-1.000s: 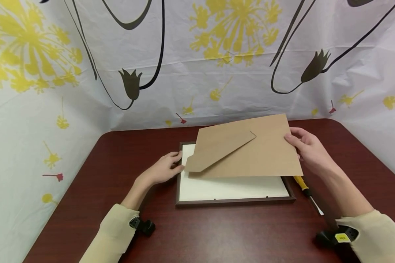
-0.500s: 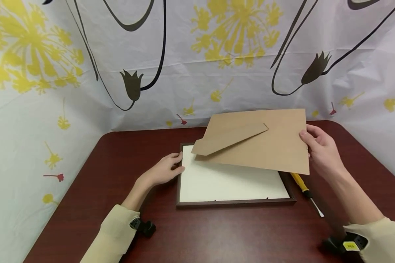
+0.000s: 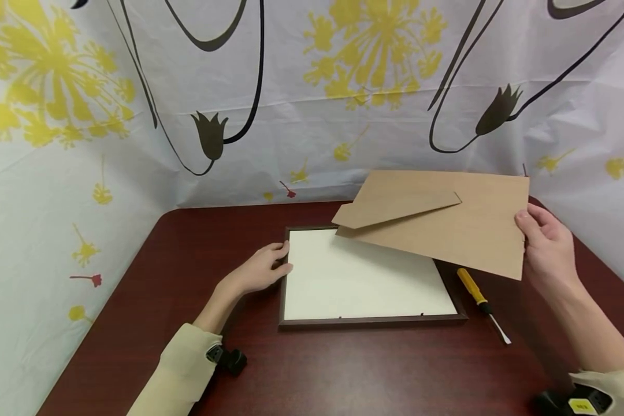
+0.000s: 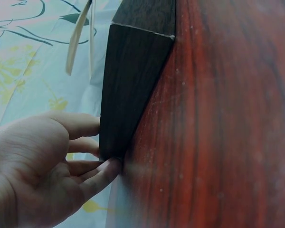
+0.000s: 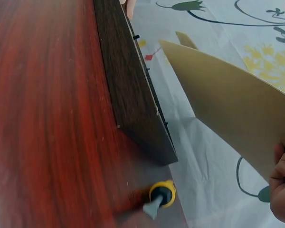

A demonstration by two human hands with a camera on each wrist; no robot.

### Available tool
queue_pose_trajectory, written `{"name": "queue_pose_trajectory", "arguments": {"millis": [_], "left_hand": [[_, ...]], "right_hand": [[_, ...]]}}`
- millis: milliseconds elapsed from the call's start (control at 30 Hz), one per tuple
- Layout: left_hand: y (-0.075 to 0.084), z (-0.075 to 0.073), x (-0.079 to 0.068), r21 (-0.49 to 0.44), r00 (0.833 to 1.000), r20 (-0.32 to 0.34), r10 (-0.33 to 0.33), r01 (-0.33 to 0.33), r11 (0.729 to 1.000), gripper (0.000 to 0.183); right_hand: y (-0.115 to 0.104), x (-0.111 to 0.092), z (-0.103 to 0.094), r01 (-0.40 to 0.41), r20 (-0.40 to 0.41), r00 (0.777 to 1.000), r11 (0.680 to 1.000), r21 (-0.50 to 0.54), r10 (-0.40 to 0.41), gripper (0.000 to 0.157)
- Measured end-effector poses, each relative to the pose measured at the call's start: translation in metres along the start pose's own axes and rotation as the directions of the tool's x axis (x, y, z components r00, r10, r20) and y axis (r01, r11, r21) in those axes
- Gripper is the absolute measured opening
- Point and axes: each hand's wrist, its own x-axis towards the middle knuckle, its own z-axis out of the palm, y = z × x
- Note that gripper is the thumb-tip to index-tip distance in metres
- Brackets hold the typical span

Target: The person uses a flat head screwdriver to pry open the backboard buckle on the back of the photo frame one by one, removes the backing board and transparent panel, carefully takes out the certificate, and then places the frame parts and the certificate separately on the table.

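Right hand pinches a backing board — best held level — as the left hand, fingers loosely extended, touches the frame.

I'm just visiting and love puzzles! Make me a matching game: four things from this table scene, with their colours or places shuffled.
1. cardboard
2. screwdriver
3. frame
4. left hand

A. yellow-handled, lying on the table
B. touching the frame's left side
C. dark brown, flat on the table
D. raised in the right hand

Pairs: 1-D, 2-A, 3-C, 4-B
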Motion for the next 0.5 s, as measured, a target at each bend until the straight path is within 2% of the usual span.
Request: {"name": "queue_pose_trajectory", "arguments": {"millis": [267, 500], "left_hand": [[0.0, 0.0, 0.0, -0.008, 1.0, 0.001, 0.004, -0.004, 1.0, 0.062], [-0.001, 0.0, 0.001, -0.002, 1.0, 0.006, 0.011, -0.011, 1.0, 0.061]], "right_hand": [[-0.008, -0.005, -0.015, 0.019, -0.083, 0.996, 0.995, 0.103, -0.011, 0.018], [-0.015, -0.011, -0.027, 0.059, -0.166, 0.986, 0.988, 0.14, -0.035, 0.016]]}}
